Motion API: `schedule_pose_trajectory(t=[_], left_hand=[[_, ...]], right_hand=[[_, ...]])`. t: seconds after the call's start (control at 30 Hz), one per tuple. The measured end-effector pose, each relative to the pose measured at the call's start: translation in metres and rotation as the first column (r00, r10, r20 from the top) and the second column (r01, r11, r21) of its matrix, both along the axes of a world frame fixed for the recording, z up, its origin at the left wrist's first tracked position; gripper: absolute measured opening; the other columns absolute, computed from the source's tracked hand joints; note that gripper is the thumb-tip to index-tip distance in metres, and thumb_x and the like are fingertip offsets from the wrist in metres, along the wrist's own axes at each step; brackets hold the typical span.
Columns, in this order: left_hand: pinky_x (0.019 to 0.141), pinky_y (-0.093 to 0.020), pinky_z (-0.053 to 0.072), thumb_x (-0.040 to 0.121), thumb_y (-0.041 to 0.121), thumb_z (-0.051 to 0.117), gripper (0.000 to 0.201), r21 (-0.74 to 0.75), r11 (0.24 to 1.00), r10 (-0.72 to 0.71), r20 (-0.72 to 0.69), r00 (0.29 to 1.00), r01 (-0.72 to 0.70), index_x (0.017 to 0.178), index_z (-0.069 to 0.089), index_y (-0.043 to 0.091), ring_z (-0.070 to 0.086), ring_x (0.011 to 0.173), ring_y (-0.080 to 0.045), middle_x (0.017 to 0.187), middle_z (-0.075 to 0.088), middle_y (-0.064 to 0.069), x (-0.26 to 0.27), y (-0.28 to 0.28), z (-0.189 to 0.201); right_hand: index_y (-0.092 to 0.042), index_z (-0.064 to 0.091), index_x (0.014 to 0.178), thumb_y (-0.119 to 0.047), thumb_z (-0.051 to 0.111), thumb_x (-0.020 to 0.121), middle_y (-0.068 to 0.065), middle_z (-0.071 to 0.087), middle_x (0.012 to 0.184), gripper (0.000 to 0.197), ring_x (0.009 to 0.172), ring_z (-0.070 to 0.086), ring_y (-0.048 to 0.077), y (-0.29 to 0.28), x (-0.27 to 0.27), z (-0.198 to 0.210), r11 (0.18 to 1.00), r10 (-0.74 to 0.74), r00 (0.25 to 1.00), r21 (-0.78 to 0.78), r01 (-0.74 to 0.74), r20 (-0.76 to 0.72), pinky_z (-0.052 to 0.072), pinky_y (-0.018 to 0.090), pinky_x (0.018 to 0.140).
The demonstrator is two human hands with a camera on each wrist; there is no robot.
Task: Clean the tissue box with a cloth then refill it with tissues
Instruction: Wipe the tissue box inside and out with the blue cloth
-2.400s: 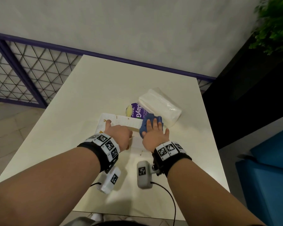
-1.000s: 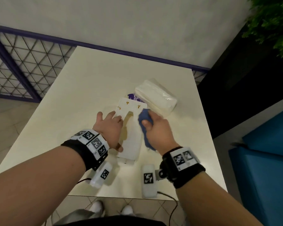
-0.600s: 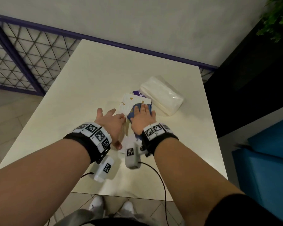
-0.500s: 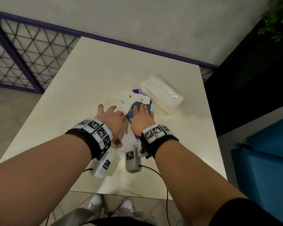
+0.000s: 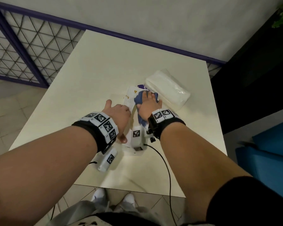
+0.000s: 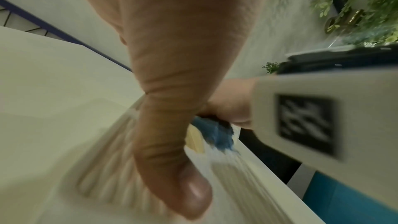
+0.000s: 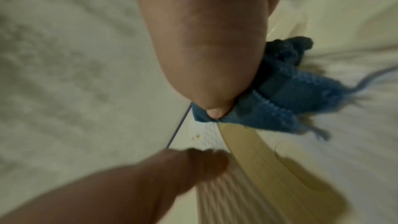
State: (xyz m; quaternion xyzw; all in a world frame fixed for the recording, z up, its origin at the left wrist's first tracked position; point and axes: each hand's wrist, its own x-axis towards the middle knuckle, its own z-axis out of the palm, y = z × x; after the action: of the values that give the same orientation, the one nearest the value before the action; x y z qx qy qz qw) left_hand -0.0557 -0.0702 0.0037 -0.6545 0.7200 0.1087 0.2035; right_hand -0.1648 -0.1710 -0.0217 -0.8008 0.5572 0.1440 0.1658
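The white tissue box [image 5: 130,99] with small orange marks lies lengthwise on the table [image 5: 104,66], its oval slot [image 7: 258,156] facing up. A blue cloth [image 5: 138,99] is spread on the box's far end. My right hand [image 5: 149,104] lies flat on the cloth and presses it down, with the thumb [image 7: 206,60] on the cloth's [image 7: 280,101] edge. My left hand [image 5: 118,117] holds the box by its left side. Its thumb [image 6: 172,151] lies along the box [image 6: 103,168] top. A wrapped pack of white tissues [image 5: 167,89] sits just right of the box.
A purple package [image 5: 141,86] pokes out behind the box, mostly hidden. The table stands against a grey wall, with a purple-framed mesh fence [image 5: 23,51] to the left. A blue seat [image 5: 271,147] and dark panel are to the right. Camera cables [image 5: 167,168] trail off the near edge.
The box was turned from crosswise to lengthwise. My right hand, gripping the bunched cloth a second ago, now lies flat on it and has slid toward the box's far end. My left hand stays on the left side.
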Motion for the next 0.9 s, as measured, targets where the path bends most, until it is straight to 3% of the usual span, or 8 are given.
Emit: schedule_pose_trajectory(t=[0.13, 0.23, 0.37, 0.5, 0.7, 0.83, 0.9], left_hand=[[0.095, -0.052, 0.022, 0.047, 0.079, 0.069, 0.098, -0.016, 1.0, -0.008, -0.007, 1.0, 0.007, 0.124, 0.049, 0.022, 0.048, 0.115, -0.017, 0.118, 0.05, 0.007, 0.003, 0.001, -0.003], [0.098, -0.053, 0.021, 0.049, 0.075, 0.072, 0.099, -0.006, 1.0, 0.006, -0.006, 1.0, -0.006, 0.127, 0.047, 0.021, 0.047, 0.119, -0.018, 0.125, 0.048, 0.005, 0.001, -0.002, -0.003], [0.098, -0.053, 0.022, 0.05, 0.076, 0.072, 0.096, 0.013, 1.0, -0.001, -0.003, 1.0, 0.001, 0.125, 0.047, 0.021, 0.048, 0.116, -0.018, 0.12, 0.048, 0.006, 0.0, 0.001, 0.001], [0.097, -0.053, 0.022, 0.051, 0.078, 0.069, 0.096, 0.019, 1.0, 0.001, -0.002, 1.0, -0.001, 0.124, 0.046, 0.021, 0.048, 0.112, -0.017, 0.114, 0.048, 0.007, 0.002, 0.003, 0.003], [0.1, -0.053, 0.021, 0.055, 0.077, 0.067, 0.102, 0.027, 1.0, -0.005, 0.01, 1.0, 0.005, 0.135, 0.039, 0.02, 0.043, 0.123, -0.018, 0.132, 0.043, 0.005, 0.002, 0.003, 0.002], [0.102, -0.053, 0.02, 0.056, 0.072, 0.069, 0.101, 0.012, 1.0, 0.004, 0.023, 1.0, -0.005, 0.136, 0.036, 0.02, 0.044, 0.123, -0.017, 0.133, 0.042, 0.005, 0.0, 0.006, 0.004], [0.103, -0.054, 0.018, 0.058, 0.072, 0.069, 0.104, 0.021, 1.0, 0.006, 0.019, 1.0, -0.006, 0.141, 0.032, 0.02, 0.042, 0.127, -0.017, 0.14, 0.038, 0.005, 0.0, 0.006, 0.006]], right_hand=[[-0.009, 0.005, 0.152, -0.034, 0.035, 0.098, 0.015, 0.007, 0.16, 0.067, 0.148, 0.008, 0.029, 0.07, -0.017, -0.001, 0.997, 0.081, 0.997, -0.015, -0.081, -0.005, 0.008, 0.043, 0.119], [-0.011, 0.002, 0.153, -0.037, 0.031, 0.099, 0.012, 0.002, 0.162, 0.067, 0.15, 0.002, 0.026, 0.119, -0.033, 0.002, 0.991, 0.125, 0.992, 0.036, -0.126, 0.009, 0.001, 0.044, 0.12], [-0.023, -0.004, 0.153, -0.038, 0.026, 0.1, -0.002, -0.007, 0.162, 0.062, 0.149, -0.007, 0.015, 0.078, -0.034, 0.006, 0.995, 0.082, 0.997, 0.062, -0.082, 0.004, -0.004, 0.053, 0.117], [-0.025, -0.004, 0.152, -0.039, 0.027, 0.101, -0.003, -0.009, 0.162, 0.062, 0.149, -0.009, 0.016, 0.028, -0.024, 0.008, 0.997, 0.06, 0.998, 0.057, -0.06, 0.006, -0.003, 0.056, 0.117], [-0.017, 0.011, 0.152, -0.041, 0.033, 0.1, 0.007, 0.005, 0.162, 0.062, 0.149, 0.004, 0.023, 0.095, -0.038, 0.003, 0.975, 0.224, 0.974, -0.001, -0.224, 0.039, 0.001, 0.047, 0.119], [-0.022, 0.016, 0.152, -0.034, 0.039, 0.099, 0.006, 0.009, 0.162, 0.058, 0.149, 0.009, 0.02, 0.11, -0.048, 0.013, 0.939, 0.34, 0.94, 0.048, -0.341, 0.02, 0.0, 0.047, 0.119], [-0.025, 0.022, 0.151, -0.028, 0.043, 0.099, 0.004, 0.015, 0.161, 0.055, 0.147, 0.017, 0.02, 0.109, -0.055, 0.024, 0.91, 0.404, 0.914, 0.082, -0.406, 0.033, 0.001, 0.042, 0.119]])
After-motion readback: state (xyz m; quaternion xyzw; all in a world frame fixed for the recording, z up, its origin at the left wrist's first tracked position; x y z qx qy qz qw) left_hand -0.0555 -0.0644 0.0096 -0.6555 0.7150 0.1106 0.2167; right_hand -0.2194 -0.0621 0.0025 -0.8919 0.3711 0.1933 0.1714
